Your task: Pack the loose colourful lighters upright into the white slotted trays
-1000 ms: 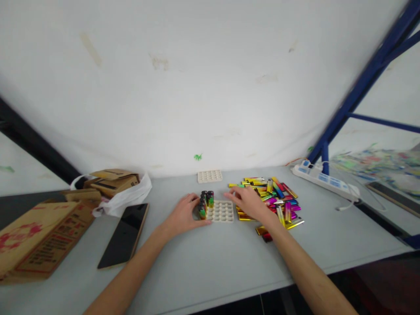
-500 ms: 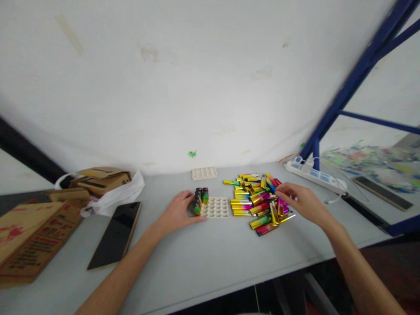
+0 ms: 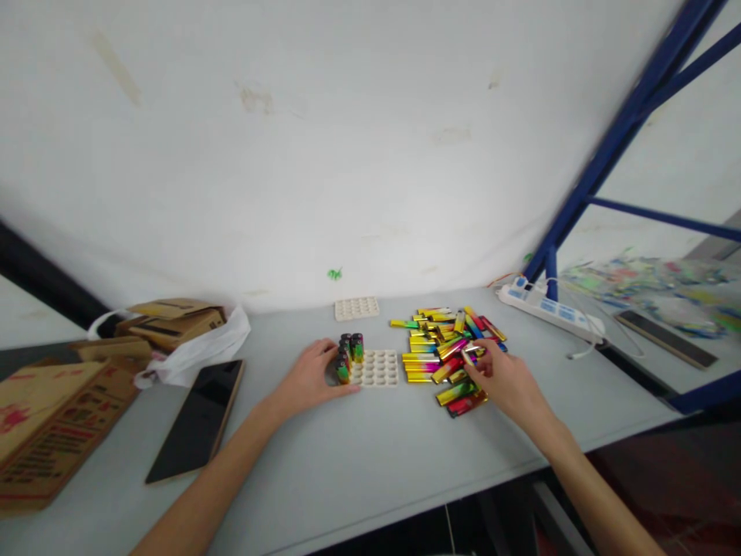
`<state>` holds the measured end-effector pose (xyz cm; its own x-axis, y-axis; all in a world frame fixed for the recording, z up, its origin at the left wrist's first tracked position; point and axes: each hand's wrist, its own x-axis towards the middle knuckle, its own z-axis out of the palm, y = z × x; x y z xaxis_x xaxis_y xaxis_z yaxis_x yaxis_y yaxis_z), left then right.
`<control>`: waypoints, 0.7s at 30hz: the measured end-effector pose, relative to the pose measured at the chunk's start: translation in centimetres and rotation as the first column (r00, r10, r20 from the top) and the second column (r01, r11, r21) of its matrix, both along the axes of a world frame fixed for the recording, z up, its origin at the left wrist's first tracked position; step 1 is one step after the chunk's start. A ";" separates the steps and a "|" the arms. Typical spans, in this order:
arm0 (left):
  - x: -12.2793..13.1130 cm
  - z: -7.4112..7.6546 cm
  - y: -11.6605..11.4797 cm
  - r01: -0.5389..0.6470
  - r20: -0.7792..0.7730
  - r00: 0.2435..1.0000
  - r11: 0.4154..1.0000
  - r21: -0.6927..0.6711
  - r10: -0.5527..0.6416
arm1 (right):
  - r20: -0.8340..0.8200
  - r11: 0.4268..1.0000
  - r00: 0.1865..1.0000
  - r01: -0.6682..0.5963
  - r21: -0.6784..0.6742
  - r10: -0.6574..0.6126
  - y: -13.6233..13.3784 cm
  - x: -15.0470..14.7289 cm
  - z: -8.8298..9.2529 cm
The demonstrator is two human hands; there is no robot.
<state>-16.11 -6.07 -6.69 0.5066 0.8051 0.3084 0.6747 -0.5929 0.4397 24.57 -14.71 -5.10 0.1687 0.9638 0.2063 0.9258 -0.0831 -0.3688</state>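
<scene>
My left hand [image 3: 309, 376] is curved round the left end of a white tray [image 3: 379, 369] with rows of holes, its thumb along the near edge. Several shiny, multicoloured tubes with dark tops, which look like lighters [image 3: 357, 349], stand upright in the tray's left columns, beside my fingers. To the right lies a loose pile of similar shiny lighters [image 3: 421, 359] in gold, green, red, purple and blue. Over the pile's right side, my right hand [image 3: 499, 376] pinches one lighter [image 3: 468, 357] between thumb and fingers; part of it is hidden.
A second white holed tray [image 3: 356, 308] lies near the wall. At the left are a dark flat tablet-like device [image 3: 197, 421], a white plastic bag [image 3: 202, 352] and cardboard boxes [image 3: 69, 417]. A power strip [image 3: 553, 310] lies at the back right, by a blue frame [image 3: 602, 158].
My right hand has moved left and slightly toward me over the pile, now with a lighter in its fingers. My left hand stays at the tray. The whole view has shifted slightly.
</scene>
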 end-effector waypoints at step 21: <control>0.4 0.6 -0.6 -0.024 -0.028 0.999 0.998 -0.050 0.023 | -0.966 0.861 0.140 -0.493 0.123 0.218 5.4 -11.8 5.6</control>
